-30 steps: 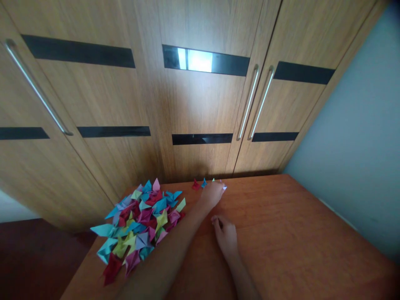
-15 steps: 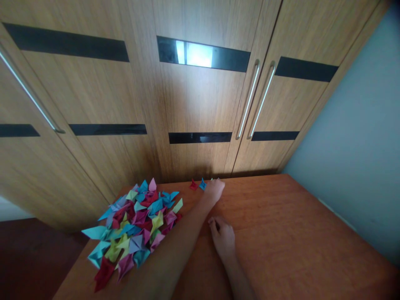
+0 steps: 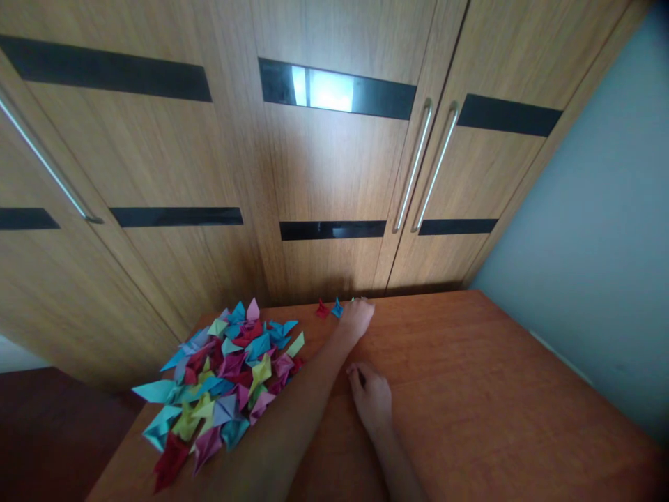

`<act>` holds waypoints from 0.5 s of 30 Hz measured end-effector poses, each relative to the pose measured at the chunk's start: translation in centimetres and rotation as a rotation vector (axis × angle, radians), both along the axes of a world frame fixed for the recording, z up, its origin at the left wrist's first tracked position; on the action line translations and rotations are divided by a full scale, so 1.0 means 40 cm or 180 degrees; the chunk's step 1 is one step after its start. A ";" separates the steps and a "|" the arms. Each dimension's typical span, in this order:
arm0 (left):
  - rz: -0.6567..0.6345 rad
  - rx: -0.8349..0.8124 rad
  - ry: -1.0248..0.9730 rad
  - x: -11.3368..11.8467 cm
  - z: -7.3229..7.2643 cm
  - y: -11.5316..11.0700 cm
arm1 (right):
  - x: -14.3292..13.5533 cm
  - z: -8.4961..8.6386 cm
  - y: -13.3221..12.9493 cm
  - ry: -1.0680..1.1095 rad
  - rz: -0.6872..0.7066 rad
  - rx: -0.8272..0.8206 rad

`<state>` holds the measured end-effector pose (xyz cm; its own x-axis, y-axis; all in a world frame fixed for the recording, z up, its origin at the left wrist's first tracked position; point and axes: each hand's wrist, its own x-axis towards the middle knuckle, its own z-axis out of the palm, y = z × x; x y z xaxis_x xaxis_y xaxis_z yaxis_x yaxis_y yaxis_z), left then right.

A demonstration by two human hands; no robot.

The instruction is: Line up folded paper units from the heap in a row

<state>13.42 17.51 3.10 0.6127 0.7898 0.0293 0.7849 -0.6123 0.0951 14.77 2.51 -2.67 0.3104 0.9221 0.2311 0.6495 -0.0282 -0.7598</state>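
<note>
At the table's far edge my left hand [image 3: 357, 318] is closed, palm down, around a pale green folded-paper origami piece [image 3: 353, 300]; only its tip shows past the fingers. Just left of that hand stand a blue origami crane [image 3: 337, 308] and a red origami crane [image 3: 323, 309], side by side. My right hand [image 3: 372, 399] rests on the table nearer to me, fingers curled towards the thumb, with nothing visible in them. To the left of my left forearm lies a heap of colourful origami cranes [image 3: 230, 366].
The reddish-brown wooden table [image 3: 470, 390] reaches up to a wooden wardrobe [image 3: 329, 174] with black strips and metal handles [image 3: 415, 167]. A pale wall [image 3: 590, 244] borders the right side. Dark floor [image 3: 63, 418] shows at lower left.
The whole view has shifted slightly. Both hands keep nearly the same places, the left at the far edge and the right on the table.
</note>
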 end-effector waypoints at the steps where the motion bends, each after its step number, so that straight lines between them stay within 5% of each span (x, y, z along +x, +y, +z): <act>1: 0.0030 0.0043 -0.0062 -0.010 0.005 -0.005 | -0.001 0.000 0.000 -0.0006 -0.0013 -0.0001; 9: 0.0590 -0.0040 -0.0149 -0.126 -0.010 -0.049 | -0.005 0.004 -0.001 -0.0106 -0.0021 0.0008; 15: 0.0671 -0.0268 -0.0070 -0.138 -0.041 -0.073 | -0.003 0.006 -0.001 -0.0183 0.0002 -0.0011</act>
<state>7.91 14.60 1.47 0.4337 0.9005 -0.0304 0.8918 -0.4242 0.1573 14.66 2.46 -2.44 0.2961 0.9231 0.2452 0.6921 -0.0304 -0.7211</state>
